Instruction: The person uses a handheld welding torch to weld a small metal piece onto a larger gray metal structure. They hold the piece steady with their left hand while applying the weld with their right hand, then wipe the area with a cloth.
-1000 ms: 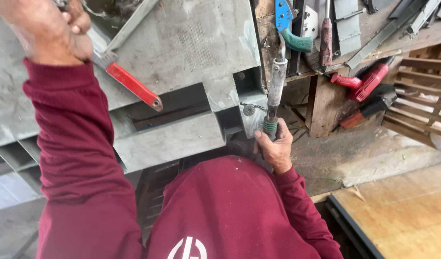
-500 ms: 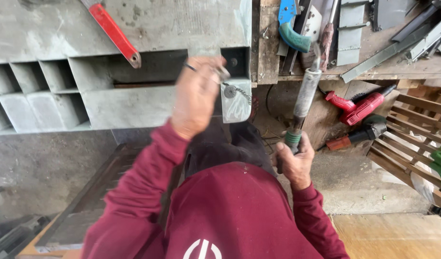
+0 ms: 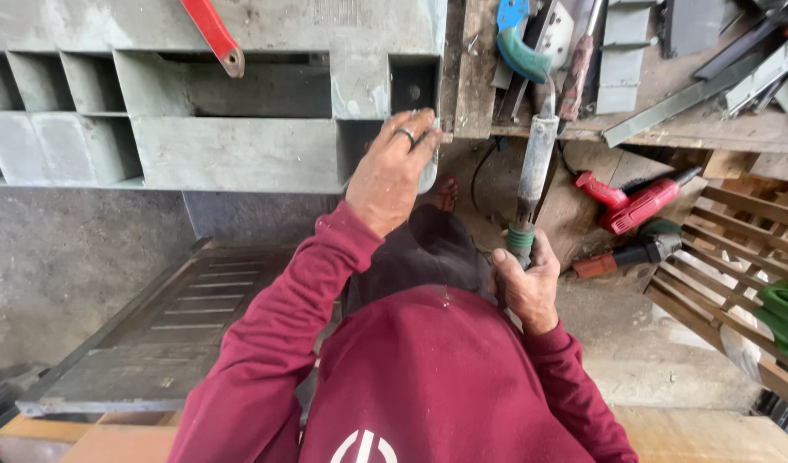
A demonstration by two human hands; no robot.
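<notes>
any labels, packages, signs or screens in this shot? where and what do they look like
No packages, signs or screens show.
White emblem: bottom edge, on the dark red top, rounded shape cut off by the frame.
Left hand rests on the grey metal frame; right hand grips a grey tool.

The left hand [image 3: 394, 171] covers a pale object at the edge of the grey compartment block [image 3: 239, 154], so its shape cannot be told. The red clamp handle [image 3: 212, 34] is cut off by the top edge. The right hand [image 3: 524, 279] hides the lower grip of the metal tool [image 3: 535, 163]; its tip is lost among clutter on the table [image 3: 668, 94]
</notes>
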